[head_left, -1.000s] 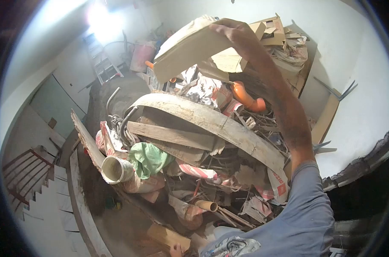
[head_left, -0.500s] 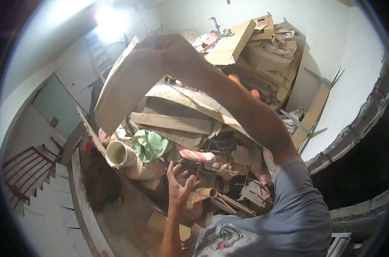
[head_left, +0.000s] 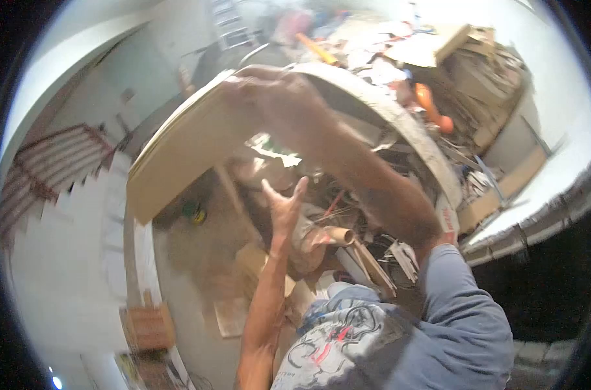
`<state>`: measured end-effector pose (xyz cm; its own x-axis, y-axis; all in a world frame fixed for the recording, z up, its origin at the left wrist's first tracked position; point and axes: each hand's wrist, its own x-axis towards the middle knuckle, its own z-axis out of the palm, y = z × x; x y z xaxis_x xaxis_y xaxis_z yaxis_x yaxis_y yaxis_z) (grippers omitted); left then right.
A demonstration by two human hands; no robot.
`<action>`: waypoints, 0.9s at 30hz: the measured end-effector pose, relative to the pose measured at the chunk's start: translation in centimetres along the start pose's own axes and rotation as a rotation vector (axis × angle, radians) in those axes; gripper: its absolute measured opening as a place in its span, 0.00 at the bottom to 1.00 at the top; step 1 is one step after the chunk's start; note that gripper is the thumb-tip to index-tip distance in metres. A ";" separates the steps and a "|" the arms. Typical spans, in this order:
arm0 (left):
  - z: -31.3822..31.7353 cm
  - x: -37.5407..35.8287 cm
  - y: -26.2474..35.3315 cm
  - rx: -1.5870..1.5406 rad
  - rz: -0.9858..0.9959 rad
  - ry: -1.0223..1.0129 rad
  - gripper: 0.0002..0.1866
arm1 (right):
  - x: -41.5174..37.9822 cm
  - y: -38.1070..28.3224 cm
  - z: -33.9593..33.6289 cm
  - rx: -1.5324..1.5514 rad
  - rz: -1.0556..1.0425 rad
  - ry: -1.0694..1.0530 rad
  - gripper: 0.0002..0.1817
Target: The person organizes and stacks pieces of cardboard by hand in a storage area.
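Note:
My right arm reaches up across the view, and my right hand (head_left: 266,91) is closed over the upper edge of a flat beige board (head_left: 178,156). The board hangs tilted down to the left from that hand. Motion blurs the fingers a little. Lower down, my left hand (head_left: 286,205) is raised with thumb and fingers apart, holding nothing, just right of the board. A long pale plank (head_left: 406,120), bent by the lens, runs from near my right hand toward the right. Behind the left hand lie a cardboard tube (head_left: 340,235) and mixed scraps.
A debris heap with cardboard (head_left: 432,45) and an orange pipe (head_left: 432,107) fills the back right. Stairs with a reddish railing (head_left: 42,169) are at the left. A broken wall edge (head_left: 523,237) borders a dark opening at the right. Wood pieces (head_left: 149,325) lie lower left.
The view has swung left and down. The board in my right hand has moved and now covers where the bucket and green bag showed. My left hand remains spread.

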<state>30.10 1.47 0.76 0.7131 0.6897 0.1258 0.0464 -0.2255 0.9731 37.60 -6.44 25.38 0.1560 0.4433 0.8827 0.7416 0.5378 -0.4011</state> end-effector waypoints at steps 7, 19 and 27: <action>-8.2 -2.6 -3.3 0.185 -0.005 0.419 0.64 | 1.0 -2.4 10.5 0.640 0.519 0.027 0.11; -22.5 -10.1 -7.9 0.442 -0.081 0.786 0.47 | 0.0 -5.5 16.0 1.195 0.982 -0.084 0.14; -30.0 -11.1 -11.7 0.393 -0.059 0.934 0.35 | -4.3 -1.0 14.9 1.211 0.889 -0.239 0.15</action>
<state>0.64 17.06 -6.24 -0.1219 0.9312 0.3436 0.4112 -0.2677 0.8714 26.42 1.81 18.37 0.0553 0.9687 0.2421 -0.5169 0.2352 -0.8231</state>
